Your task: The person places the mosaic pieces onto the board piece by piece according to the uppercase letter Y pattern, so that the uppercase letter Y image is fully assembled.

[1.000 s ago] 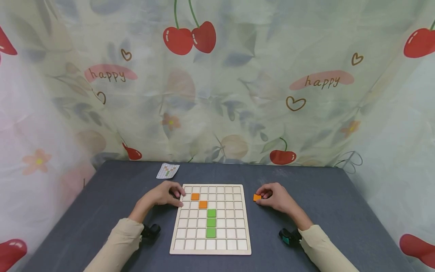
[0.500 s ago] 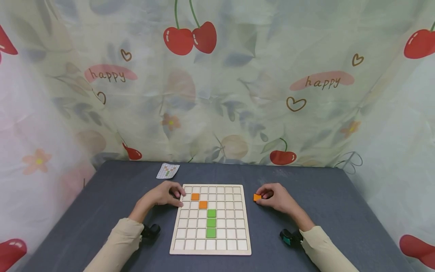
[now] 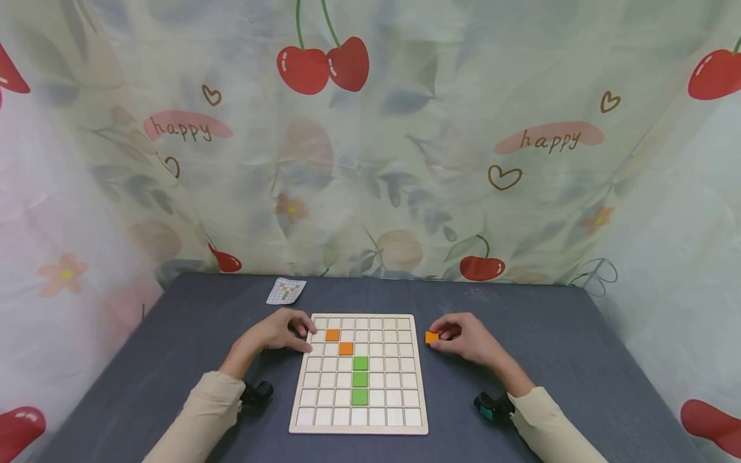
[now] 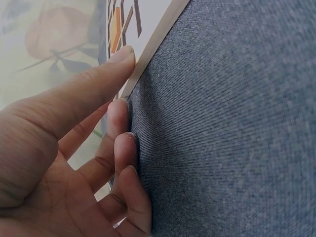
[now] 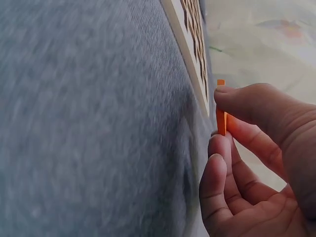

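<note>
A pale wooden grid board [image 3: 295, 429] lies on the table, bearing an orange square tile [image 3: 332, 335], a second orange tile [image 3: 346, 348] diagonally below it, and a column of three green tiles [image 3: 360, 379]. My left hand [image 3: 283, 331] rests its thumb and fingertips at the board's upper left edge; the left wrist view has the thumb [image 4: 118, 61] on the rim, the other fingers loosely bent. Right of the board, my right hand [image 3: 467, 335] pinches another orange tile [image 5: 221, 116] between thumb and fingers, apart from the board's edge.
A small card [image 3: 286, 291] printed with a coloured grid pattern lies beyond the board's upper left corner. Dark grey cloth [image 3: 556, 347] covers the table. Patterned curtains [image 3: 382, 161] hang behind and at both sides.
My right hand has shifted slightly left with the orange tile, nearer the board. The left hand and the tiles on the board stay where they were.
</note>
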The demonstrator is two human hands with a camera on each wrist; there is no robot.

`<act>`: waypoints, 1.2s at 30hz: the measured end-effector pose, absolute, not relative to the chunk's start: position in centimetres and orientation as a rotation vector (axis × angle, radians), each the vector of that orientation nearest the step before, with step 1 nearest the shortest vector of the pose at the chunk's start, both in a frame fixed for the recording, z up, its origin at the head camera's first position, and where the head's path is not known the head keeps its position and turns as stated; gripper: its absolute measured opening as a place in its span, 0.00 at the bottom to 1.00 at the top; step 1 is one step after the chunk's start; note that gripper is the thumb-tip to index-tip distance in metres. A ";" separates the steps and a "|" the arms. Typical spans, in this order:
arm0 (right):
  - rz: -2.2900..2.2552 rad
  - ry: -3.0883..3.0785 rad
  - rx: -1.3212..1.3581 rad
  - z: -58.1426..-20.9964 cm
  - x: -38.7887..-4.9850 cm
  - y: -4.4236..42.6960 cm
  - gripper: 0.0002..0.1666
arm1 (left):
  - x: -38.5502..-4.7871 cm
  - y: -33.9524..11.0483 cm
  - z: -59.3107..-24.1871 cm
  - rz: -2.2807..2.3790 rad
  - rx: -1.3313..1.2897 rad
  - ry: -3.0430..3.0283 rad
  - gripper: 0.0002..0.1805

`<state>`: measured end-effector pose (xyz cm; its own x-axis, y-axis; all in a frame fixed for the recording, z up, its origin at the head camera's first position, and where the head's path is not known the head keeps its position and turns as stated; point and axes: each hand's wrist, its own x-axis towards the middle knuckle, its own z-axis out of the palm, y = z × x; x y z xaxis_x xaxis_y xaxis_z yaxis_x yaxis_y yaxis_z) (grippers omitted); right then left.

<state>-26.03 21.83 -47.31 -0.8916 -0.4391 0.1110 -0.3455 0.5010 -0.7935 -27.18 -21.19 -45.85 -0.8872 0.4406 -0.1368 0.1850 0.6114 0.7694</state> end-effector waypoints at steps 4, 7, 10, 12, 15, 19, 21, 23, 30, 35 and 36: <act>-1.359 2.614 -0.719 -47.2 -25.9 21.1 0.12 | -27.2 -21.2 -45.9 1.158 0.505 2.522 0.16; -1.380 2.595 -0.770 -47.1 -25.8 20.6 0.12 | -27.2 -21.2 -45.8 1.161 0.505 2.520 0.16; -1.399 2.573 -0.804 -46.9 -25.7 20.0 0.13 | -27.1 -21.2 -45.7 1.164 0.516 2.519 0.16; -1.399 2.561 -0.808 -46.8 -25.6 19.7 0.13 | -27.0 -21.2 -45.7 1.169 0.520 2.519 0.16; -1.391 2.541 -0.812 -46.8 -25.5 19.2 0.13 | -27.0 -21.2 -45.7 1.169 0.531 2.519 0.15; -1.369 2.534 -0.815 -46.9 -25.4 18.5 0.13 | -27.0 -21.2 -45.7 1.164 0.540 2.523 0.15; -1.365 2.531 -0.819 -46.8 -25.3 18.2 0.14 | -27.0 -21.2 -45.7 1.162 0.536 2.525 0.15; -1.363 2.525 -0.814 -46.8 -25.3 17.8 0.15 | -27.0 -21.2 -45.8 1.159 0.538 2.527 0.15; -1.378 2.502 -0.813 -46.9 -25.5 16.7 0.14 | -26.9 -21.1 -45.6 1.175 0.540 2.520 0.16; -1.382 2.491 -0.846 -47.2 -25.7 15.9 0.14 | -26.9 -21.1 -45.6 1.173 0.547 2.518 0.16; -1.384 2.485 -0.852 -47.2 -25.7 15.7 0.14 | -26.9 -21.1 -45.7 1.171 0.545 2.518 0.16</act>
<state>-25.73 15.71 -47.24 -0.8218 -0.5566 0.1223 -0.3970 0.4052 -0.8235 -26.89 -21.08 -45.67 -0.8795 0.4612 -0.1171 0.2077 0.5935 0.7776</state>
